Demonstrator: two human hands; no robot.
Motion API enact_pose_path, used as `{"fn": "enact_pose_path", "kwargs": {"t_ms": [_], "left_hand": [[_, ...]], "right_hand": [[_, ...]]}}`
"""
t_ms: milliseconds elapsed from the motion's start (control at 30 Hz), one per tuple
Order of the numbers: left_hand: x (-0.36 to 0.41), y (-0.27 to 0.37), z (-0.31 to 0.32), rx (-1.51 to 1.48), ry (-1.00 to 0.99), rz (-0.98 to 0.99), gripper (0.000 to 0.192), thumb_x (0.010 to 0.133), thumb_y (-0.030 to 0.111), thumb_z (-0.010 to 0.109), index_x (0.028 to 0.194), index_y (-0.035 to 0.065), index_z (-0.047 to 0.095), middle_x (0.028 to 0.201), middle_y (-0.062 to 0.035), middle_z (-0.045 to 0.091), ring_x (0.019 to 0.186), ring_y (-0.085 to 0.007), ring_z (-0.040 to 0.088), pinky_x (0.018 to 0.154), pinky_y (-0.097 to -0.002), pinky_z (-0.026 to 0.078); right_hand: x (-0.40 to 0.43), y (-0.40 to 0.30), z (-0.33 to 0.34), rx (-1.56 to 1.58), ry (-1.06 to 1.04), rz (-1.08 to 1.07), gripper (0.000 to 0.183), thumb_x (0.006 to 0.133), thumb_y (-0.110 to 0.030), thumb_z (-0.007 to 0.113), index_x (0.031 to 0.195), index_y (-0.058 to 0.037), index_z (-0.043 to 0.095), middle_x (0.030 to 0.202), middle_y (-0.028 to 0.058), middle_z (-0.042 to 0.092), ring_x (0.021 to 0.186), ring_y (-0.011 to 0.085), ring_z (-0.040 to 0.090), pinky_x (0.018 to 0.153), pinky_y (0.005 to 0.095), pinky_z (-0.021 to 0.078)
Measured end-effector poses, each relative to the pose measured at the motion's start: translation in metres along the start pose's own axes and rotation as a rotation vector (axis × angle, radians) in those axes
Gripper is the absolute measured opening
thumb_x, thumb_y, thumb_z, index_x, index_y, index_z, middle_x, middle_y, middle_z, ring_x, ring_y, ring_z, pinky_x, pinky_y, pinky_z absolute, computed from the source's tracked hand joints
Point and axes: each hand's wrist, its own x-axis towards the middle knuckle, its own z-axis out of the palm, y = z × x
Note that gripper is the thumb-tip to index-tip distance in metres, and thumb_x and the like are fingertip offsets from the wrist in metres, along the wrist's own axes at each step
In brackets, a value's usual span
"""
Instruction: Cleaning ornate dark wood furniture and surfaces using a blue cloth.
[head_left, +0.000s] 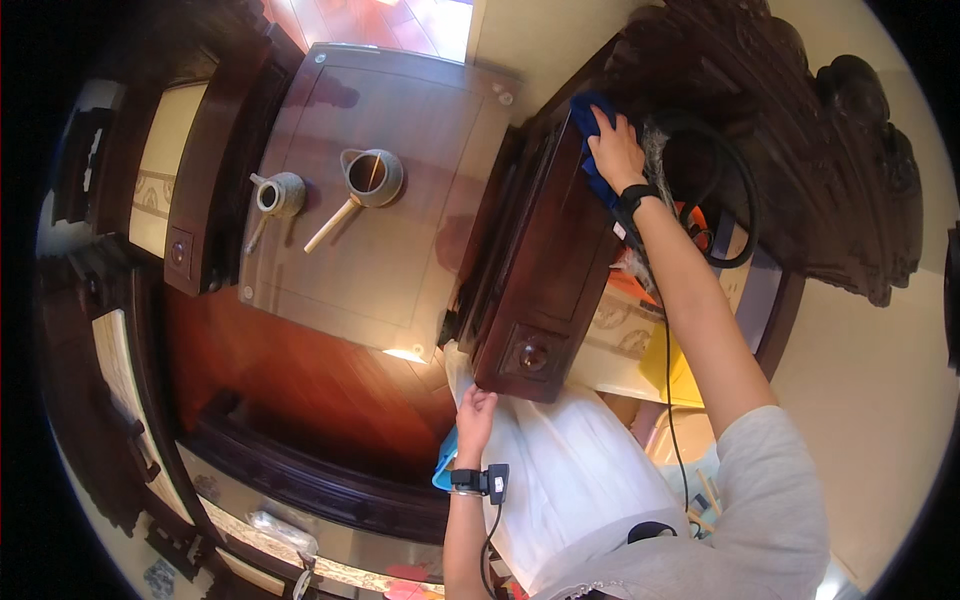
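In the head view my right hand (618, 154) rests with spread fingers on a dark blue cloth (592, 120), pressed on the far part of a wide, dark carved wooden armrest (536, 277). The cloth hangs partly under my wrist. My left hand (476, 411) is at the near end of the same armrest, its fingertips bent against the lower corner; whether it grips the wood I cannot tell. Just below that hand is a light blue plastic object (445, 459), partly hidden by the wrist.
Left of the armrest stands a glass-topped table (390, 277) with two pots, one grey with a wooden handle (373, 178), one smaller and speckled (283, 195). A black hose (750, 202), plastic wrap and a yellow item (667, 367) lie on the seat at right. A thin black cable runs along my right arm.
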Motion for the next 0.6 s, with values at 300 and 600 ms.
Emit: {"fn": "enact_pose_path", "kwargs": {"t_ms": [300,600], "left_hand": [[-0.001,0.010,-0.006,0.027,-0.053,-0.002,0.054,0.084,0.021,0.063,0.122,-0.0119,0.044,0.098,-0.0131,0.064,0.090,-0.0161,0.062,0.081,-0.0262,0.048],[-0.004,0.028,-0.009,0.116,-0.085,-0.029,0.058,0.085,0.023,0.064,0.123,-0.0153,0.042,0.091,-0.0100,0.066,0.083,-0.0109,0.061,0.076,-0.0233,0.047]], "right_hand": [[-0.015,-0.008,0.000,-0.008,-0.057,0.122,0.052,0.079,-0.022,0.055,0.131,-0.0204,0.047,0.124,0.0236,0.039,0.110,0.0424,0.043,0.086,0.0476,0.0466],[-0.009,-0.003,-0.001,0.080,-0.054,0.246,0.054,0.082,-0.029,0.054,0.134,-0.0183,0.044,0.130,0.0234,0.036,0.115,0.0422,0.043,0.084,0.0475,0.0482]]}}
